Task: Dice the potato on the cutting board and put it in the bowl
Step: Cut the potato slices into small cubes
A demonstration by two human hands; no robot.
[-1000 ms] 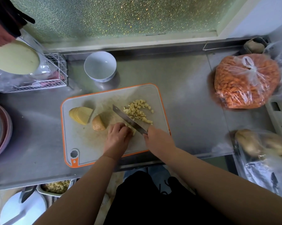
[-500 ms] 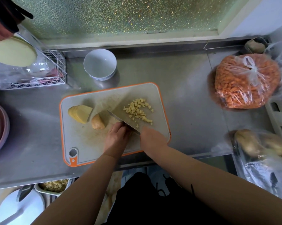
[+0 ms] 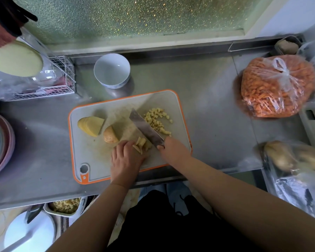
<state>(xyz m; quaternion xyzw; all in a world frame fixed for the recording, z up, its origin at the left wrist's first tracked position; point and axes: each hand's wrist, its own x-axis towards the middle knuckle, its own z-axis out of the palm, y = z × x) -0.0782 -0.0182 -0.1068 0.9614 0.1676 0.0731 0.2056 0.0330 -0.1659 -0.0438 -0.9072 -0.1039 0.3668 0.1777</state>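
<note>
Right hand [image 3: 173,150] grips steel cleaver [image 3: 145,129], blade on orange-rimmed grey cutting board [image 3: 91,166]. Left hand [image 3: 125,159], fingers curled, holds pale potato strips [image 3: 141,143]. Diced yellow cubes [image 3: 157,120] beside blade. White ceramic bowl [image 3: 111,70] behind board.

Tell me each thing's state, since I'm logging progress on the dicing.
bowl: upright, empty.
diced potato: heaped on cutting board.
potato strips: uncut, under left hand.
sliced potato: stacked, undiced.
potato end: unpeeled, whole.
knife: held by right hand, blade between strips and dice.
carrot bag: knotted shut.
</note>
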